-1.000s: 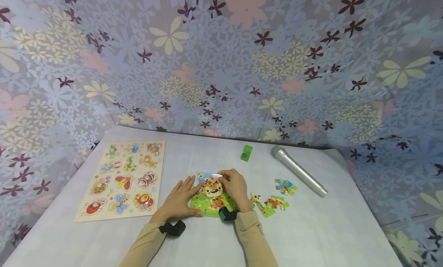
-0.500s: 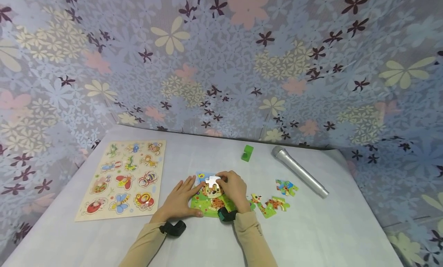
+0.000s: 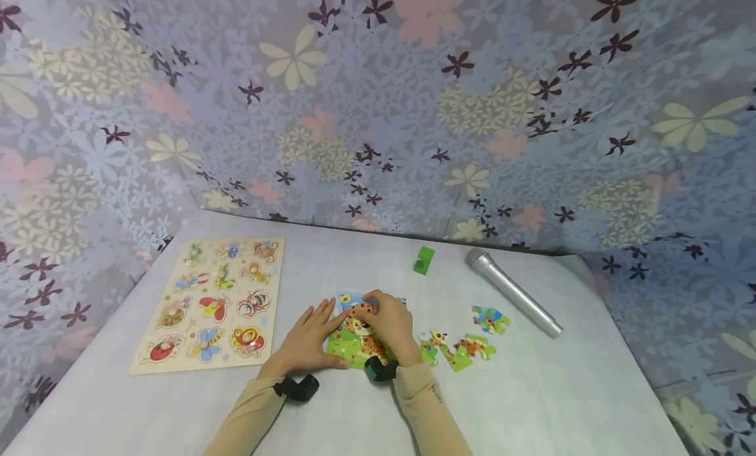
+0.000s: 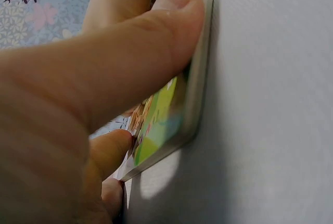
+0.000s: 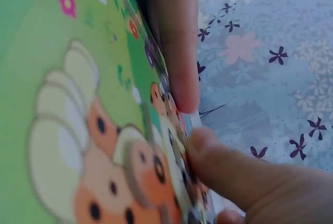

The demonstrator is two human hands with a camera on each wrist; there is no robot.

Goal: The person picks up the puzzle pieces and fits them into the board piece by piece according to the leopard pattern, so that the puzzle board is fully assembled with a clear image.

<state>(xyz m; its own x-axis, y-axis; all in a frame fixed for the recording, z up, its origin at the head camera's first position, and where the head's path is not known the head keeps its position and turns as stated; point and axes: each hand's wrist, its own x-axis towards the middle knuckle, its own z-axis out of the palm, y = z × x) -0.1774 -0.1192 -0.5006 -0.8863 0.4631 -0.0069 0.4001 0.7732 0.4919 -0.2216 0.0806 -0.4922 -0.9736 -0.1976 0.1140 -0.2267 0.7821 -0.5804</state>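
Observation:
A square leopard jigsaw puzzle [image 3: 345, 354] with a green and blue background lies in front of me. My left hand [image 3: 307, 341] spreads over its left side, fingers fairly straight and thumb along the near edge. In the left wrist view that thumb [image 4: 156, 41] rests at the puzzle's rim. My right hand [image 3: 391, 321] leans over the upper middle, thumb and curled fingers pinching a puzzle piece at the leopard's head, mostly hidden by the fingers. From the right wrist, the thumb [image 5: 234, 169] sits close against the picture surface, with a finger [image 5: 179, 52] opposite.
Several loose puzzle pieces [image 3: 475, 346] lie right of the puzzle, with a blue and green cluster [image 3: 490, 319] behind them. Further back are a green block [image 3: 423, 260] and a silver microphone [image 3: 514, 292]. A wooden insect board [image 3: 230, 317] lies at the left.
My right hand has shifted left across the puzzle with the piece, uncovering the puzzle's upper right edge. The white glare on the piece is gone. The left hand stays put.

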